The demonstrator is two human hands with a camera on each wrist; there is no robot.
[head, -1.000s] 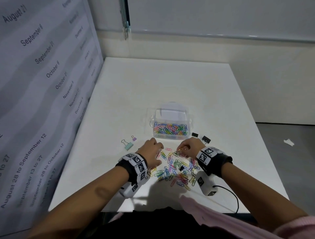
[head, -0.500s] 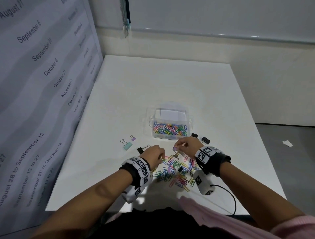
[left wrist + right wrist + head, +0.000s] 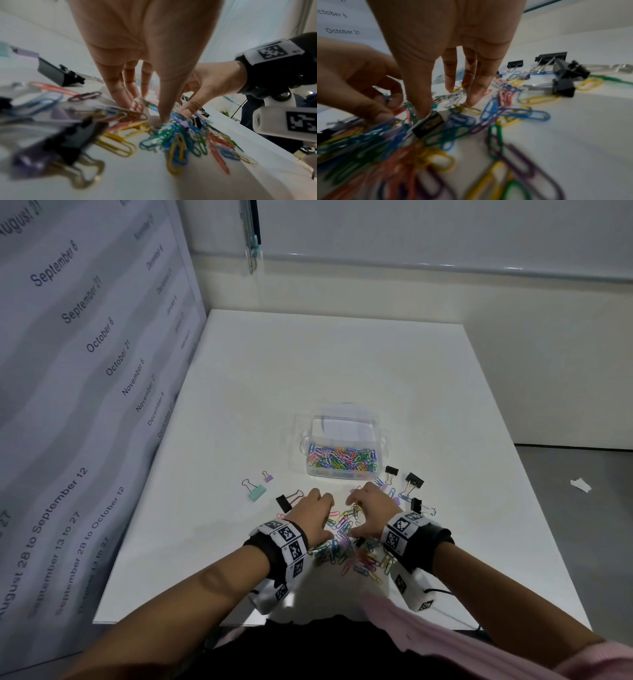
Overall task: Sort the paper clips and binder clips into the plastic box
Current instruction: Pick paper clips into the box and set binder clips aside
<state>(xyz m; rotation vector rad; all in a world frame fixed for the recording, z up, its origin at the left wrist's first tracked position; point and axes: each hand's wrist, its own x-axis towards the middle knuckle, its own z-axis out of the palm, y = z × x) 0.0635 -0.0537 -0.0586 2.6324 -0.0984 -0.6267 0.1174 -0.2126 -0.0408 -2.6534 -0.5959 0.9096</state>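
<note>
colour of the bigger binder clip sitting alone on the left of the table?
Mint green binder clip with a silver wire handle; clearest in the head view.

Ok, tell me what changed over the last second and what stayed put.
Both hands dropped back from the box side into the loose paper clip pile: the left hand slid toward the person, uncovering a black binder clip, and the right hand spread its fingers over the clips. Nothing visibly lifted. The plastic box and the mint binder clip stayed put.

Both the left hand [image 3: 313,510] and right hand [image 3: 371,513] have dropped fingers-down into the paper clips [image 3: 346,546].
</note>
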